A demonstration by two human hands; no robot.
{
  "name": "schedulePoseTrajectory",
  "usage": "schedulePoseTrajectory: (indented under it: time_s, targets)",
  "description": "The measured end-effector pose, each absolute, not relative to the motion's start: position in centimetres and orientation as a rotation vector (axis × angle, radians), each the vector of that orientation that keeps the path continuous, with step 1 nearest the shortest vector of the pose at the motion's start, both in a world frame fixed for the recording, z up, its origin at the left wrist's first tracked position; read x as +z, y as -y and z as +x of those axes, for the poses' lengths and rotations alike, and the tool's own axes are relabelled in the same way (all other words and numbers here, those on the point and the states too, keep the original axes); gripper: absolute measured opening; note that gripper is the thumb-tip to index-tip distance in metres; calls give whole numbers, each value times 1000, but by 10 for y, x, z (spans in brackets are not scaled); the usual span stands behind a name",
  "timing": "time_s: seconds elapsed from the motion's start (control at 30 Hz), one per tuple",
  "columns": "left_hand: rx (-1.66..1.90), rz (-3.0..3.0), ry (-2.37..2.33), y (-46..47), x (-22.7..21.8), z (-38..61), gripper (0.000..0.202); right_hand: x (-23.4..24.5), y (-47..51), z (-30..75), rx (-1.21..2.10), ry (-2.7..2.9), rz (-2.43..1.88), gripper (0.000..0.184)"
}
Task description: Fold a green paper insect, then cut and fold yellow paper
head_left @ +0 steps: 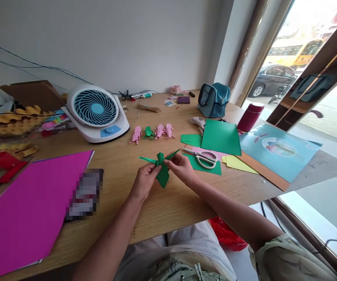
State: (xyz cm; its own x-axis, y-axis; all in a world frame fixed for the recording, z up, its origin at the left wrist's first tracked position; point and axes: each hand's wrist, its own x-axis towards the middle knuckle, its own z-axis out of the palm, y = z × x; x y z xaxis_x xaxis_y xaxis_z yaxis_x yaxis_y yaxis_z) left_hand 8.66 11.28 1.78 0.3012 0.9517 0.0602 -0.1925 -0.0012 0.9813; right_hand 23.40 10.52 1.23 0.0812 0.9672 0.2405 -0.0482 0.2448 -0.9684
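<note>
In the head view, just below the middle of the frame, two hands hold one green figure point(163, 177) of folded paper a little above the table point(118, 168). The figure's broad body points down toward the lower edge of the frame, so its long axis runs almost top to bottom, tilted slightly right at the tip. Two thin strips cross that axis, one reaching left and one rising to the upper right. The left hand point(144, 182) comes up from the lower left with its wrist bent, and its thumb and fingertips pinch the figure's left side near the knot. The right hand point(182, 168) comes in from the lower right with its forearm laid across the table edge, and it pinches the right side at the same height. The two hands are close together, almost touching. Above them stands a row of four small figures point(153, 132), three pink and one green. To the right lie one pair of scissors point(204, 157), three green sheets point(221, 137) and one yellow sheet point(238, 164), with one booklet point(276, 150) farther right. One fan point(96, 111) stands at the upper left, one magenta sheet point(27, 210) fills the lower left, and one bag point(213, 99) sits at the upper right.
</note>
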Motion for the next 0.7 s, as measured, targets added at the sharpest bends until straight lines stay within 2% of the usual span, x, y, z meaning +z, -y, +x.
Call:
schedulePoseTrajectory:
  time_s: [0.27,0.5,0.7]
  targets:
    - [1217,1166,-875,-117,16,83,40,13,-101,236,1015,1308,-992,44]
    - [1230,1076,-851,-119,14,81,44,2,-95,233,1128,1565,-1084,32]
    - [1159,1024,-735,-115,19,81,42,6,-93,231,1182,1613,-1082,39]
